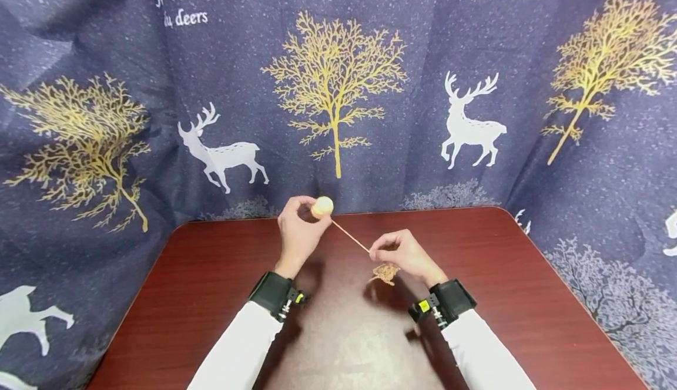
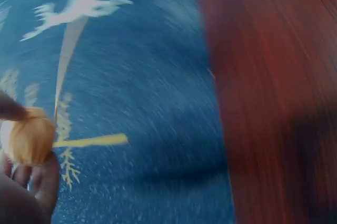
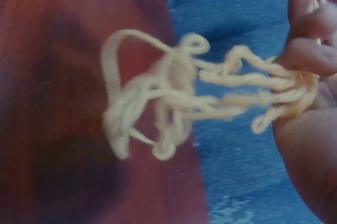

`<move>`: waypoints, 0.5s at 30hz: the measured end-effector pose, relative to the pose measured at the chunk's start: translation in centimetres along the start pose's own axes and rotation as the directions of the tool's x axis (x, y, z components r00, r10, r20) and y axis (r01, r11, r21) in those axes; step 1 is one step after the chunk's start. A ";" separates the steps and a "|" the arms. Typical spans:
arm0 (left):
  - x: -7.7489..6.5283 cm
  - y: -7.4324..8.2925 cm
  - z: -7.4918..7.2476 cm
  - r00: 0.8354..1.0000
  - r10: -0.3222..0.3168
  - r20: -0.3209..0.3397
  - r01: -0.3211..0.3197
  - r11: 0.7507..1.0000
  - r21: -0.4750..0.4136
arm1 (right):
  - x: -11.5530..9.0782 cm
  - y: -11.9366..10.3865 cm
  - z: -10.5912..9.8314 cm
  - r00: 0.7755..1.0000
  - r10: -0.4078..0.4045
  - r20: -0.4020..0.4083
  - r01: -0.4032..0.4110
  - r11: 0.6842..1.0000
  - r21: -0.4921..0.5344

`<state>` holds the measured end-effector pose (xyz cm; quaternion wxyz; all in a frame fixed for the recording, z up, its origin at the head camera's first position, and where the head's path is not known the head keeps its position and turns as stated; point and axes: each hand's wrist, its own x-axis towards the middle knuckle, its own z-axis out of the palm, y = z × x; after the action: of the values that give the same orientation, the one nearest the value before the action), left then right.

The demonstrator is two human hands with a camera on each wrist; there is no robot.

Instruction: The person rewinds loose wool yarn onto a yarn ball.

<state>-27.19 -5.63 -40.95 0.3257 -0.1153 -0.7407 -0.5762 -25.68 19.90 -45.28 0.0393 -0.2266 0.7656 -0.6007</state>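
In the head view my left hand [image 1: 300, 234] grips a small pale yellow ball of yarn [image 1: 323, 206] above the table's far edge. A taut strand of yarn [image 1: 350, 236] runs from the ball down to my right hand [image 1: 404, 254], whose thumb and fingers pinch it. Below that hand hangs a loose tangle of yarn [image 1: 386, 272]. The right wrist view shows the tangle's loops [image 3: 174, 97], blurred, with one end held in the curled fingers. The left wrist view has the wound ball [image 2: 30, 138] between thumb and fingers.
Both hands are above a reddish-brown table [image 1: 211, 284] with rounded far corners. Behind it hangs a dark blue curtain [image 1: 370, 190] printed with white deer and golden trees. Each wrist wears a black strap [image 1: 272, 293] with a small camera.
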 end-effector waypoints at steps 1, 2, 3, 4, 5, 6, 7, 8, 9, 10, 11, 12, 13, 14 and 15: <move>-0.3 -0.4 -0.1 0.998 0.034 0.050 -0.039 0.994 0.104 | -0.1 -0.5 -0.3 0.999 -0.029 0.014 0.029 1.000 0.006; -0.6 -0.6 -0.2 0.992 0.049 0.114 -0.070 0.979 0.189 | -0.1 -1.0 -0.6 0.998 -0.057 0.022 0.056 0.998 0.028; -0.9 -0.8 -0.4 0.981 0.049 0.189 -0.098 0.961 0.257 | -0.1 -1.4 -1.0 0.996 -0.082 0.024 0.080 0.994 0.069; -1.1 -0.9 -0.5 0.962 0.030 0.273 -0.116 0.944 0.307 | -0.1 -1.8 -1.3 0.994 -0.108 0.019 0.105 0.988 0.117; -1.4 -0.8 -0.6 0.933 0.003 0.360 -0.134 0.931 0.339 | 0.0 -2.3 -1.6 0.992 -0.126 0.008 0.122 0.976 0.180; -1.6 -0.8 -0.7 0.895 -0.032 0.444 -0.145 0.923 0.358 | 0.1 -2.6 -1.9 0.990 -0.139 -0.006 0.136 0.960 0.243; -1.8 -0.7 -0.8 0.849 -0.063 0.525 -0.159 0.916 0.367 | 0.3 -2.9 -2.2 0.989 -0.146 -0.023 0.146 0.941 0.304; -1.9 -0.4 -0.9 0.793 -0.094 0.602 -0.165 0.918 0.360 | 0.4 -3.2 -2.4 0.987 -0.153 -0.045 0.159 0.917 0.366; -2.1 -0.2 -1.0 0.731 -0.114 0.673 -0.175 0.922 0.346 | 0.6 -3.4 -2.6 0.985 -0.155 -0.071 0.170 0.893 0.417; -2.2 0.1 -1.0 0.665 -0.115 0.738 -0.176 0.936 0.304 | 0.7 -3.5 -2.8 0.984 -0.145 -0.101 0.175 0.870 0.461; -2.3 0.3 -1.1 0.598 -0.105 0.794 -0.158 0.957 0.245 | 0.9 -3.6 -2.9 0.983 -0.124 -0.137 0.176 0.849 0.498; -2.3 0.6 -1.2 0.537 -0.084 0.839 -0.126 0.976 0.178 | 1.1 -3.6 -3.1 0.980 -0.095 -0.173 0.173 0.832 0.527; -2.4 0.9 -1.3 0.481 -0.054 0.875 -0.079 0.991 0.104 | 1.3 -3.6 -3.1 0.975 -0.063 -0.213 0.172 0.819 0.548; -2.4 1.2 -1.4 0.437 -0.019 0.899 -0.017 0.999 0.029 | 1.5 -3.4 -3.2 0.968 -0.026 -0.251 0.168 0.808 0.564; -2.4 1.5 -1.5 0.404 0.021 0.914 0.049 0.998 -0.044 | 1.7 -3.2 -3.2 0.959 0.007 -0.282 0.165 0.798 0.580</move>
<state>-24.01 -6.06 -41.08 -0.1402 -0.4152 -0.7805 -0.4460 -27.32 21.61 -41.06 -0.0213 -0.1506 0.5248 -0.8376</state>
